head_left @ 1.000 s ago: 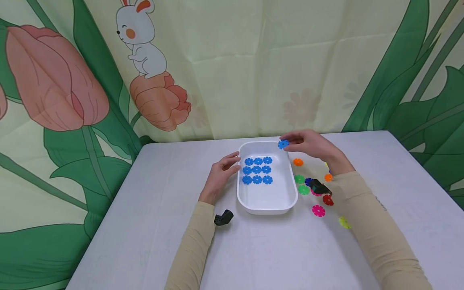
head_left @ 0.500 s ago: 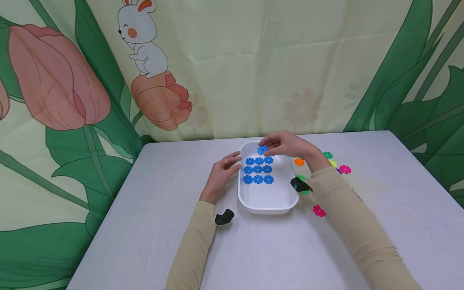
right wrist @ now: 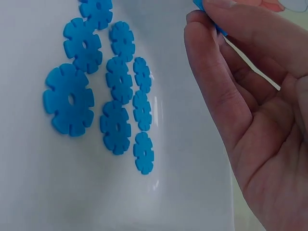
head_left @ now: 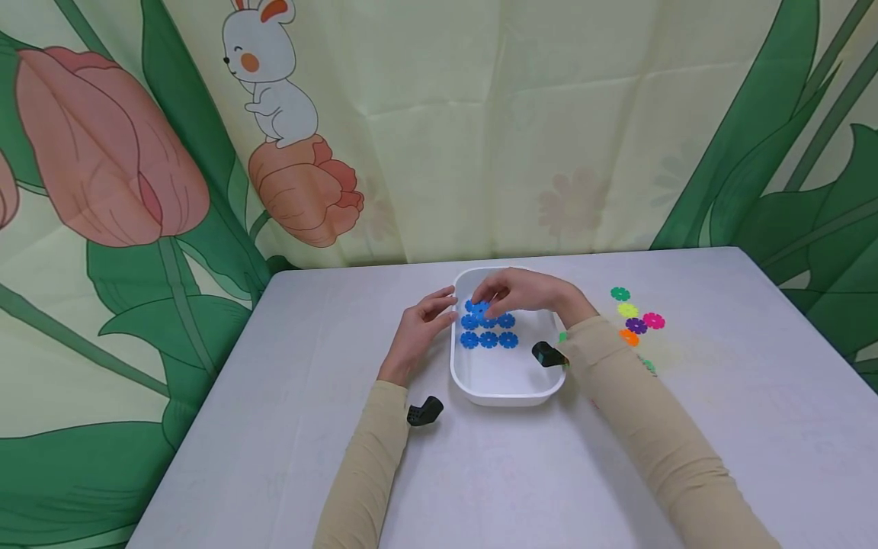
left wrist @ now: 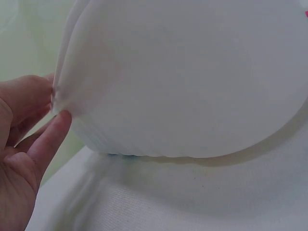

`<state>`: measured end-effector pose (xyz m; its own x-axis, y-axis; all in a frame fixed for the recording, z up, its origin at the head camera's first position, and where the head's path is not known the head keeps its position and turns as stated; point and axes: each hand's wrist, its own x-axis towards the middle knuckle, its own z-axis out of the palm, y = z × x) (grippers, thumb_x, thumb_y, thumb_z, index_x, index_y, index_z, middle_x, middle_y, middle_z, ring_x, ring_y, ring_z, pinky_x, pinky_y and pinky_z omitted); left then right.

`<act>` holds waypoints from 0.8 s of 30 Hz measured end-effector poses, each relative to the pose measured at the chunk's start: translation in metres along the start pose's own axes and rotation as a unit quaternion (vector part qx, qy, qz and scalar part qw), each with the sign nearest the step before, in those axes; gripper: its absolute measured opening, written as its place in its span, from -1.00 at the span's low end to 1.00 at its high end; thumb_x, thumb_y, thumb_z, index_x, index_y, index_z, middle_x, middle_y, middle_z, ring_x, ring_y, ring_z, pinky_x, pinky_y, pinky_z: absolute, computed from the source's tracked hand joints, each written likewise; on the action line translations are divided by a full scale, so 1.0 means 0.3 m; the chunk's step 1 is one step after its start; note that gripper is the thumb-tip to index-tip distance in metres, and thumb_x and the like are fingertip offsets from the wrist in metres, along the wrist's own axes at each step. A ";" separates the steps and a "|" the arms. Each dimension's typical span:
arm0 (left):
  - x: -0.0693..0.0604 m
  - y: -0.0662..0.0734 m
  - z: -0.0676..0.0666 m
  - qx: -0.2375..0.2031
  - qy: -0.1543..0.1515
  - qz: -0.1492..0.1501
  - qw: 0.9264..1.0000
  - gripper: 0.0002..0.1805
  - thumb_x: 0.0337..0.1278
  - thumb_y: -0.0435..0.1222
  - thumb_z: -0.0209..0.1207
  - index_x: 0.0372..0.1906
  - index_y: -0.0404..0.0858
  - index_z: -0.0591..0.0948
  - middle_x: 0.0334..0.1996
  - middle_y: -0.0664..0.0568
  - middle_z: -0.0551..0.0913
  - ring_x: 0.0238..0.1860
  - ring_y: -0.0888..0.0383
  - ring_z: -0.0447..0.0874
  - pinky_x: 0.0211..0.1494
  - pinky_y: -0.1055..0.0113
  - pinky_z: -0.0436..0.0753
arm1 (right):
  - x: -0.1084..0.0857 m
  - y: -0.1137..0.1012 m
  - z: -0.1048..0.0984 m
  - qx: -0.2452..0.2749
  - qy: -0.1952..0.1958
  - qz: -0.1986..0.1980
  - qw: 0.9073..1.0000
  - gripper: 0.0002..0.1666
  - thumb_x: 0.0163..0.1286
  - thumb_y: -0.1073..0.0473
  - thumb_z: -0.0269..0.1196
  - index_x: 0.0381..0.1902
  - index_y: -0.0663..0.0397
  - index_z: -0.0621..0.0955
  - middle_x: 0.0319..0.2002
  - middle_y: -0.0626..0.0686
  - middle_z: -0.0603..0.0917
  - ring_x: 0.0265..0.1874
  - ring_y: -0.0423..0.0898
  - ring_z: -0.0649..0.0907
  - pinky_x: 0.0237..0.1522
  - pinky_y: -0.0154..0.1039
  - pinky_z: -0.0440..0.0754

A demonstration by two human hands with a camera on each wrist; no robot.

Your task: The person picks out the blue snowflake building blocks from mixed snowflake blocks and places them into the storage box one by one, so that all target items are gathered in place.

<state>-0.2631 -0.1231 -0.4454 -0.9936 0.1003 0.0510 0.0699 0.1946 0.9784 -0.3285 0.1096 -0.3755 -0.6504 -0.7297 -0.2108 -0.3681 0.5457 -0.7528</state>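
Note:
A white rectangular tray (head_left: 507, 385) holds several flat blue interlocking discs (head_left: 488, 340) with notched edges, laid in rows of three. My right hand (head_left: 527, 293) is over the far rows and hides part of them. Between its thumb and fingers it pinches another blue disc (right wrist: 221, 31), mostly covered in the right wrist view. My left hand (head_left: 414, 332) stands at the tray's left side with fairly straight fingers. In the left wrist view its thumb (left wrist: 58, 122) touches the outer wall of the tray.
Right of the tray lie loose discs in other colours: green (head_left: 620, 293), yellow (head_left: 627, 310), pink (head_left: 654, 321), purple (head_left: 636, 325) and orange (head_left: 629, 338). My right sleeve (head_left: 638, 404) covers others. A printed curtain (head_left: 439, 152) hangs behind the white table (head_left: 274, 427).
My right hand has carried the blue disc leftward from the tray's far right corner, then down and nearer over the far-left discs. My left hand stays at the tray's side.

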 end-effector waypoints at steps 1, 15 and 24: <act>0.000 0.000 0.000 0.000 0.001 0.002 1.000 -0.65 0.22 -0.15 0.28 0.09 -0.10 0.67 0.26 0.36 0.47 0.36 0.20 0.35 0.38 0.19 0.38 | 0.003 0.000 0.004 -0.003 -0.003 0.000 1.000 -0.55 0.28 0.17 0.35 0.14 0.09 0.62 -0.03 0.02 0.66 -0.03 -0.03 0.58 0.07 -0.11 0.58; 0.003 0.002 0.002 -0.003 -0.005 0.005 1.000 -0.61 0.24 -0.18 0.27 0.13 -0.22 0.64 0.26 0.34 0.48 0.33 0.20 0.40 0.39 0.20 0.37 | 0.020 -0.012 0.072 -0.020 -0.103 0.010 0.994 -0.64 0.30 0.18 0.34 0.07 -0.01 0.66 -0.14 -0.05 0.67 -0.12 -0.09 0.59 0.00 -0.22 0.58; 0.005 0.000 -0.001 0.002 -0.005 0.012 1.000 -0.61 0.23 -0.17 0.28 0.12 -0.21 0.65 0.25 0.36 0.48 0.32 0.23 0.41 0.37 0.23 0.39 | 0.031 -0.033 0.104 -0.036 -0.123 0.021 0.991 -0.66 0.26 0.18 0.37 0.02 -0.06 0.68 -0.17 -0.07 0.65 -0.12 -0.09 0.57 -0.07 -0.24 0.60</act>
<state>-0.2645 -0.1233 -0.4454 -0.9908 0.1144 0.0718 0.0934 0.1959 0.9762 -0.3102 0.0846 -0.3893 -0.4868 -0.7799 -0.3933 -0.3975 0.5988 -0.6953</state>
